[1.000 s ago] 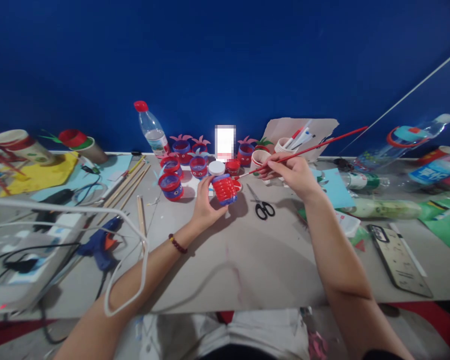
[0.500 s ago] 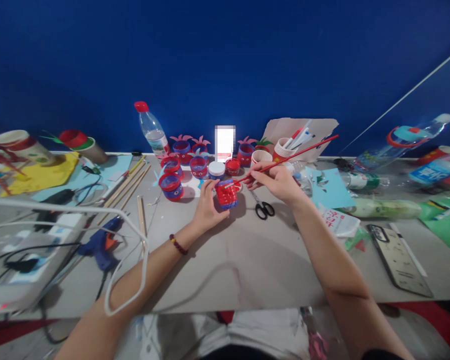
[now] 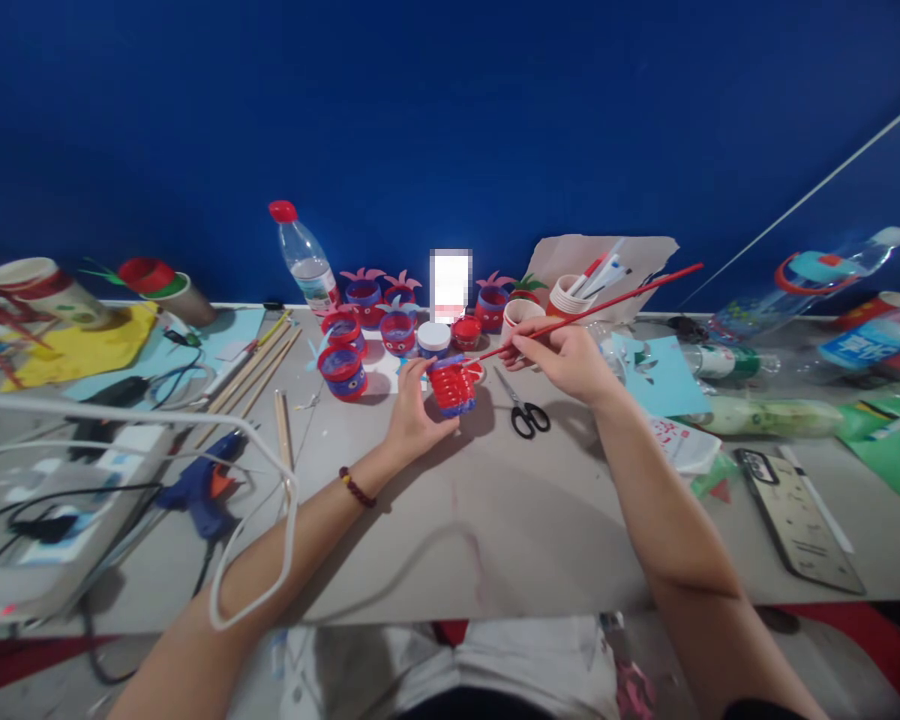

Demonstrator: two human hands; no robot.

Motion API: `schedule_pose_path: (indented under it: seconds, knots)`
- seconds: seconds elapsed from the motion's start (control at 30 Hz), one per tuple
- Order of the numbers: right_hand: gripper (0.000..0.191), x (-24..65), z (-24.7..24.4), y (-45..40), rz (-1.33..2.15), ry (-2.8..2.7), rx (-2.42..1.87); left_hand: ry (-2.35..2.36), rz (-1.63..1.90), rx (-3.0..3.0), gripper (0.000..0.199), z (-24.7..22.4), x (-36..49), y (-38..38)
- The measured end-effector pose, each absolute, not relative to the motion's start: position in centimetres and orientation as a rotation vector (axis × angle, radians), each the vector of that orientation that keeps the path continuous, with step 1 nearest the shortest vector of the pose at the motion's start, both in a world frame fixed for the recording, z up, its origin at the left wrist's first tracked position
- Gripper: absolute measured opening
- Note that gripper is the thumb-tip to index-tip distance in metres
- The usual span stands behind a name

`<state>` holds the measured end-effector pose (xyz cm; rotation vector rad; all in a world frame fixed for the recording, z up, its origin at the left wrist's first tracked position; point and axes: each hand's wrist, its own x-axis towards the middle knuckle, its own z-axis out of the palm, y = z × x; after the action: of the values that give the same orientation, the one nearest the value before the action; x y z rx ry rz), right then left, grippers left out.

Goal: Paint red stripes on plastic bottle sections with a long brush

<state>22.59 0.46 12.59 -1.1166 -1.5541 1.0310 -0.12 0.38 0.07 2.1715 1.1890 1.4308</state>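
Observation:
My left hand (image 3: 418, 420) is closed around the side of a small plastic cup (image 3: 454, 388), painted red with blue at its edges and tilted above the table. Between the fingers of my right hand (image 3: 559, 355) is a long red paintbrush (image 3: 615, 300), its handle slanting up to the right. The brush tip lies at the upper right side of the cup. Just behind the cup stand a white-lidded jar (image 3: 433, 340) and an open pot of red paint (image 3: 466, 332). Black-handled scissors (image 3: 526, 415) lie below my right hand.
Several red and blue painted cups (image 3: 343, 374) stand at the back. A paper cup of pens (image 3: 570, 297) is behind my right hand. A blue glue gun (image 3: 208, 488), a white cable (image 3: 289, 520) and a power strip (image 3: 82, 530) are left; a phone (image 3: 799, 520) lies right.
My right hand has moved slightly to the right with the paintbrush, drawing its tip toward the cup's right side. My left hand and the cup have hardly moved.

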Motion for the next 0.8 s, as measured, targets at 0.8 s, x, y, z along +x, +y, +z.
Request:
schedule_pose_path:
  seconds: [0.8]
  knots:
    - [0.034, 23.3, 12.4, 0.9, 1.230, -1.537, -1.091, 1.271, 1.311, 1.982, 0.091, -0.4, 0.0, 0.2]
